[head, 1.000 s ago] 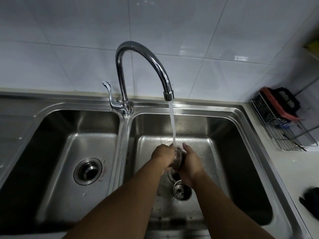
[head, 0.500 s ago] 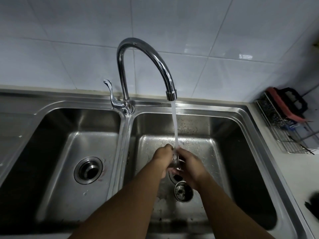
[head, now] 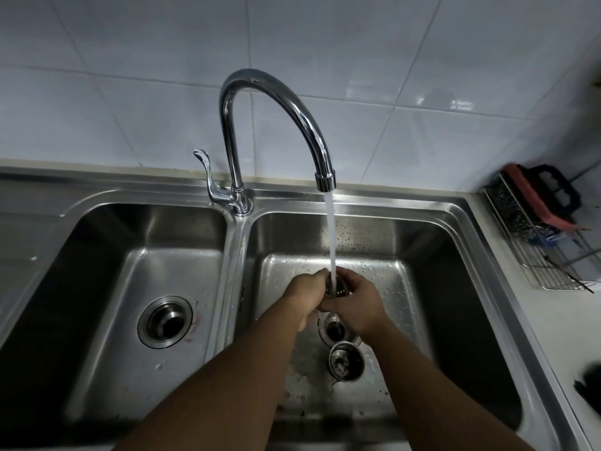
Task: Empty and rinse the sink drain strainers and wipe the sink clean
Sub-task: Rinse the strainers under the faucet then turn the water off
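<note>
A small strainer (head: pixel 338 286) is held between the left hand (head: pixel 307 292) and right hand (head: pixel 356 304) under the tap water (head: pixel 332 236) – both closed around it. It could be dropped into the open drain (head: pixel 335 330) below – wet metal is slippy

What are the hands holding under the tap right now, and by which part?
Both the left hand and the right hand hold one drain strainer by its sides, under the running water. The exact finger placement is hidden.
</note>
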### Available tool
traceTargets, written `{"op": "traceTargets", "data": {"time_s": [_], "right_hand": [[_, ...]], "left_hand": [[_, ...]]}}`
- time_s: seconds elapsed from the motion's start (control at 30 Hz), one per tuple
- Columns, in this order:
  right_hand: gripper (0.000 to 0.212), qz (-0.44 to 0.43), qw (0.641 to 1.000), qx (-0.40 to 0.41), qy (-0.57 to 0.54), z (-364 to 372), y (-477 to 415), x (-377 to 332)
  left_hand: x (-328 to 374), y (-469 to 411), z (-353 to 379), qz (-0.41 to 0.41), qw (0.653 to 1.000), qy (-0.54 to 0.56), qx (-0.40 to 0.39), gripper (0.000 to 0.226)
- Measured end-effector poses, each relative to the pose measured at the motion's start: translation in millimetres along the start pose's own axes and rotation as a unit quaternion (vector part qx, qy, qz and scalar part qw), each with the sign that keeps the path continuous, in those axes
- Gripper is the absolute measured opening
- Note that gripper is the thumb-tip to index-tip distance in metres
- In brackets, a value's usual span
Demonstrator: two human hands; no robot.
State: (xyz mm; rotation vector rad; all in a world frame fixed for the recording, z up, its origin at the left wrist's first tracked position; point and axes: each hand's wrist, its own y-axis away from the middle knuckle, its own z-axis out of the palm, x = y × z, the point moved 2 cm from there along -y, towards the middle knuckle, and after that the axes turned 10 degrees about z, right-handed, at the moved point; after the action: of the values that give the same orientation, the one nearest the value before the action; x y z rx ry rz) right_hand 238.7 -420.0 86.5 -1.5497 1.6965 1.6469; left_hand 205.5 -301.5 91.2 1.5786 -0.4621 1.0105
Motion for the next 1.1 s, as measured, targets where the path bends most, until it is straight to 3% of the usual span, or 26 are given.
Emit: {"op": "traceTargets", "data": {"time_s": [0.07,0.17,0.3,0.43,0.83,1.1], "right_hand": [[0.076,-0.038,0.993,0.054,0.102,0,-3,-6],[0.080,-0.067,0.981,0.070,0.167,-1,-5,-9],[0.081,-0.060,0.983,0.059,0.162,-2,-3,-3],[0.084,-0.068,0.983,0.070,0.154,-3,3,1],[0.081,-0.076,0.980,0.076,0.165,-13,6,13],[0.076,-0.088,0.973,0.083,0.198,-19,7,15]], "left_hand": [[1,-3,-2,0.036,0.999,-0.033,0.006,0.027],[-1,-7,-8,0.061,0.996,-0.061,0.026,0.024],[-2,-8,-20,0.086,0.988,-0.123,0.044,0.015],[-4,-10,-29,0.079,0.989,-0.117,0.047,0.006],[-3,-8,-35,0.097,0.989,-0.108,0.028,0.010],[-3,-8,-35,0.146,0.967,-0.210,-0.009,0.013]]}}
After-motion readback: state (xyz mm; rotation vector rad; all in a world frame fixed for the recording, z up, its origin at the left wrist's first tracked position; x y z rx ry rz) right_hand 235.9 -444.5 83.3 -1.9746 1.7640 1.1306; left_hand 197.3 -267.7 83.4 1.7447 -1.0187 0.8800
